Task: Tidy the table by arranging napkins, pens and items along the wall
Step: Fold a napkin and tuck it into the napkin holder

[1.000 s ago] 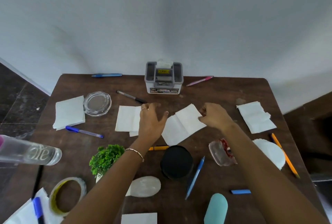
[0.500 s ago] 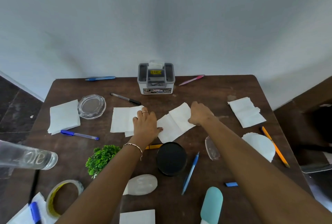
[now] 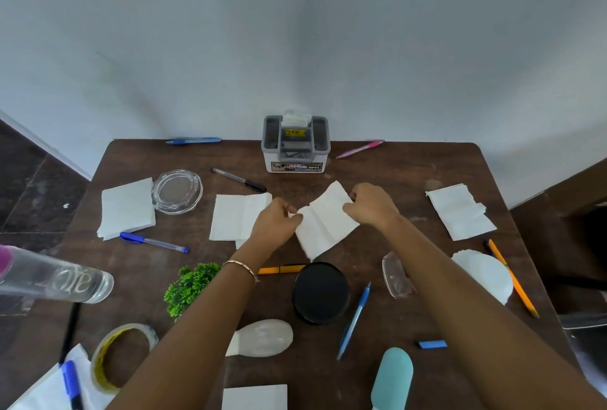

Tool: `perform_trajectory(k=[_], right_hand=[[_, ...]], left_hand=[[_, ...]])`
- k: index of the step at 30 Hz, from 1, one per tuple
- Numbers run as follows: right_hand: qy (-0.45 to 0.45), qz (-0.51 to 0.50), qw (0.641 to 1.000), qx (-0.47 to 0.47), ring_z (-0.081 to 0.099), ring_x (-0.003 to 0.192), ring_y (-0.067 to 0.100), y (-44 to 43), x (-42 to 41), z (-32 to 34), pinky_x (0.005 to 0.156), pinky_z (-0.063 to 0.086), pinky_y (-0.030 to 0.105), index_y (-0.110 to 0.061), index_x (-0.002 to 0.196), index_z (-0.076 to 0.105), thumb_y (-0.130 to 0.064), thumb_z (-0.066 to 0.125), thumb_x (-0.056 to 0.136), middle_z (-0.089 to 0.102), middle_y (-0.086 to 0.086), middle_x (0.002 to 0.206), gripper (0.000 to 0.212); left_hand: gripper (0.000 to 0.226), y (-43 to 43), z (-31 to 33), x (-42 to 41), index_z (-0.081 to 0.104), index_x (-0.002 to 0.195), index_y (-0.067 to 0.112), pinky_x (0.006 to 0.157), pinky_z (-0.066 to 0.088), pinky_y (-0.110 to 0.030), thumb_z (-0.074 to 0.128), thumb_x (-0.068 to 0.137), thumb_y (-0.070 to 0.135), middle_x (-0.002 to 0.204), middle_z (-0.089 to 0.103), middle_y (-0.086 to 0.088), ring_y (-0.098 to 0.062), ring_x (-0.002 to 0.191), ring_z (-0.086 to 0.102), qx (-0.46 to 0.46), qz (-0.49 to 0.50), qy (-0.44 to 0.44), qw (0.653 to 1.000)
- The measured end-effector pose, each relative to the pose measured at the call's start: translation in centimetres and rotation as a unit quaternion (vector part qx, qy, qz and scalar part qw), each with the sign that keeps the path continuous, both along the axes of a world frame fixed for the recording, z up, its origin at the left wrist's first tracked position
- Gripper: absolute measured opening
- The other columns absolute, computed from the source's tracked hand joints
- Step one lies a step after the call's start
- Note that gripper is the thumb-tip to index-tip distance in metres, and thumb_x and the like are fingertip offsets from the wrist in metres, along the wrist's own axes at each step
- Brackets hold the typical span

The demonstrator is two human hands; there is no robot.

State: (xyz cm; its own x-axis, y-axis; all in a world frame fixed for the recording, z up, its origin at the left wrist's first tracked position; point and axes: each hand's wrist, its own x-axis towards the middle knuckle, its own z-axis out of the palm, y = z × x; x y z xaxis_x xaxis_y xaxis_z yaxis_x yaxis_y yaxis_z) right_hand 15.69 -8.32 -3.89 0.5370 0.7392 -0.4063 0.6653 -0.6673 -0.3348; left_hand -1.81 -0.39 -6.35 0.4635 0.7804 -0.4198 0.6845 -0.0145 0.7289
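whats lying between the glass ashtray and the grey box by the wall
One black pen lies slanted between the glass ashtray and the grey box, touching neither; the head view shows it.

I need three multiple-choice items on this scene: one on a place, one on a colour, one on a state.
1. Where on the table does the grey box stand?
A. near edge
B. far edge, by the wall
C. left edge

2. What colour is the pen right of that box?
A. green
B. black
C. pink

3. What do the left grip and right grip do?
A. pinch opposite edges of the centre napkin
B. lie flat on the table
C. hang open in the air

1 B: it stands just below the wall. 2 C: its barrel is pink. 3 A: fingers curl on both edges.
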Motion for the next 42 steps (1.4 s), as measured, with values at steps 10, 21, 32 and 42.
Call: perform_trajectory(k=[10,21,32,42], right_hand=[[0.01,0.06,0.977,0.202,0.053,0.086,0.009,-0.7,-4.8,1.7,0.067,0.039,0.021,-0.017,0.1,0.064,-0.028,0.062,0.088,0.053,-0.008,0.093,0.017],[-0.03,0.118,0.961,0.249,0.057,0.09,0.012,-1.4,-7.4,3.6,0.07,0.049,0.027,-0.021,0.096,0.06,-0.018,0.066,0.084,0.059,-0.004,0.103,0.014],[-0.036,0.183,0.944,0.274,0.055,0.105,0.014,-2.6,-8.9,4.4,0.081,0.047,0.024,-0.019,0.109,0.066,-0.02,0.064,0.087,0.058,-0.003,0.113,0.022],[0.13,-0.027,0.915,0.38,0.054,0.098,-0.003,-4.2,-7.8,4.9,0.076,0.042,0.011,-0.024,0.113,0.065,-0.023,0.053,0.097,0.057,-0.016,0.108,0.02]], left_hand=[[0.017,-1.2,1.7,-0.6,0.062,0.106,0.008,0.076,0.054,-0.036,0.063,0.089,0.008,0.098,0.068,-0.011,-0.023,0.09,0.065,-0.394,0.304,-0.312,0.809],[0.035,-1.7,4.4,-1.3,0.05,0.127,0.002,0.075,0.053,-0.038,0.049,0.097,0.02,0.11,0.065,-0.015,-0.027,0.096,0.064,-0.42,0.323,-0.361,0.767],[0.039,-2.5,6.0,-2.4,0.065,0.106,0.006,0.08,0.054,-0.035,0.063,0.088,0.04,0.087,0.073,-0.009,-0.022,0.082,0.068,-0.391,0.272,-0.388,0.789],[0.018,-2.8,7.4,-2.8,0.058,0.11,0.009,0.067,0.055,-0.037,0.058,0.092,0.009,0.102,0.067,-0.011,-0.024,0.09,0.066,-0.354,0.291,-0.393,0.797]])
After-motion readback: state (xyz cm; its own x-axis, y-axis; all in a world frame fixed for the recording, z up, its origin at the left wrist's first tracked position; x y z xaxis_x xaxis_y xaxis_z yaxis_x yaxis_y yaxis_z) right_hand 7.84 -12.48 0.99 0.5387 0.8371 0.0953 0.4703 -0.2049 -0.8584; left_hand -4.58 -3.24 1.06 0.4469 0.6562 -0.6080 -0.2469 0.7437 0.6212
